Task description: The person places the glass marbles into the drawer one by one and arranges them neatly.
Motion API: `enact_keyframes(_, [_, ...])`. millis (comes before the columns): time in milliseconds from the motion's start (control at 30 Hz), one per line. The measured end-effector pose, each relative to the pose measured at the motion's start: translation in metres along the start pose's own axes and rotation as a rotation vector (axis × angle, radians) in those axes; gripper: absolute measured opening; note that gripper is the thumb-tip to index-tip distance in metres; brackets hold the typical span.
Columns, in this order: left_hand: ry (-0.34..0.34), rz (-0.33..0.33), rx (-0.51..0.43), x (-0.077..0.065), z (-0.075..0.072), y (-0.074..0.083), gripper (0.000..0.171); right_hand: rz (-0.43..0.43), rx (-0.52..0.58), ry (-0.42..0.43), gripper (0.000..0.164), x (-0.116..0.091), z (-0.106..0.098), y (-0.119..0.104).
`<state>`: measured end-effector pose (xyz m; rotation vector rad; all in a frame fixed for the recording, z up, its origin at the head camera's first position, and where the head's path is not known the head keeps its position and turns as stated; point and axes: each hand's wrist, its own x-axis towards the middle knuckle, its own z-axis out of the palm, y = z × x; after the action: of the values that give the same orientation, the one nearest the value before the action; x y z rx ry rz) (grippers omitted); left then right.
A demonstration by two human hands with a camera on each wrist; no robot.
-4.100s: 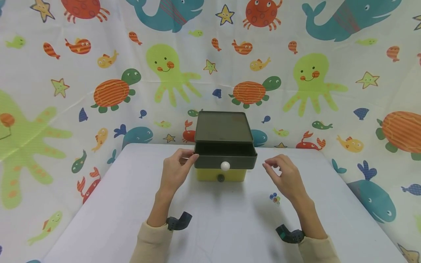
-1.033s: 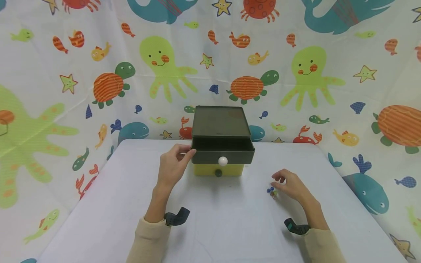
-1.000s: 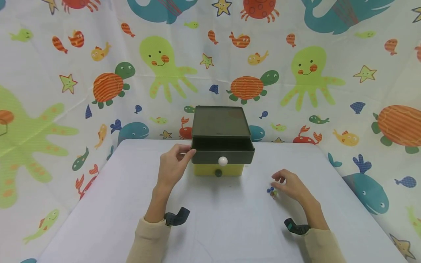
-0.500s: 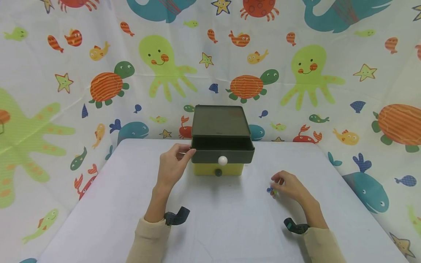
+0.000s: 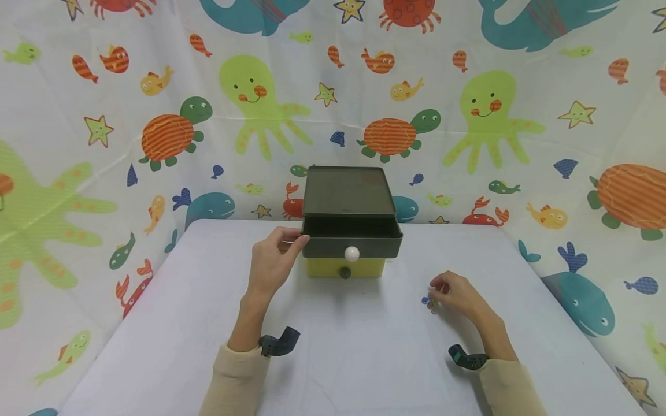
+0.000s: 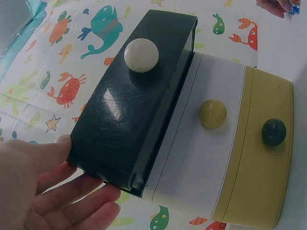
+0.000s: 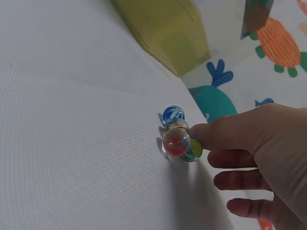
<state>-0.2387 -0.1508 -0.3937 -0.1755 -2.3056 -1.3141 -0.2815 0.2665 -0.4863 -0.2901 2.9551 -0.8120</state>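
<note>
A small tabletop chest of drawers has its dark green top drawer [image 5: 328, 248] pulled out, with a white knob [image 5: 351, 253] on the front. My left hand [image 5: 273, 260] grips this drawer's left corner, thumb [image 6: 53, 151] on the front and fingers behind the edge. My right hand [image 5: 458, 294] is over several glass marbles [image 5: 432, 304] on the table. Its thumb tip reaches right to them. In the right wrist view a blue marble [image 7: 173, 115], a clear-and-red marble [image 7: 176, 142] and a yellow-green marble [image 7: 194, 151] show. The index finger is hidden; I cannot tell whether it pinches one.
Below the green drawer, a white drawer [image 6: 201, 129] with a yellow knob and a yellow drawer [image 6: 259, 148] with a green knob are closed. The chest stands at the back middle of a white-covered table [image 5: 343, 358]. A sea-animal curtain [image 5: 333, 115] hangs behind.
My right hand has come from beside the drawer down to the marbles, then lowered slightly, its fingertips drawing closer together. My left hand keeps its hold on the drawer, which stays pulled out.
</note>
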Motion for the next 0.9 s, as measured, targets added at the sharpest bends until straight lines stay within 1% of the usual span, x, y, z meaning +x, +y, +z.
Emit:
enact_keyframes(167, [-0.001, 0.003, -0.008, -0.0001, -0.0004, 0.0021, 0.037, 0.012, -0.010, 0.009, 0.027, 0.0008, 0.0000, 0.0025])
enact_keyframes(400, [0.007, 0.019, 0.008, -0.0013, 0.0003, 0.0023, 0.034, 0.021, -0.011, -0.003, 0.026, 0.0009, 0.0016, 0.0039])
enact_keyframes(633, [-0.002, -0.014, 0.000, -0.0010, 0.0001, 0.0012, 0.036, 0.029, -0.012, -0.002, 0.024, 0.0008, 0.0029, 0.0042])
enact_keyframes(900, [-0.001, -0.023, 0.003, -0.0010, 0.0011, 0.0009, 0.036, 0.037, -0.002, -0.008, 0.023, -0.0003, 0.0019, 0.0044])
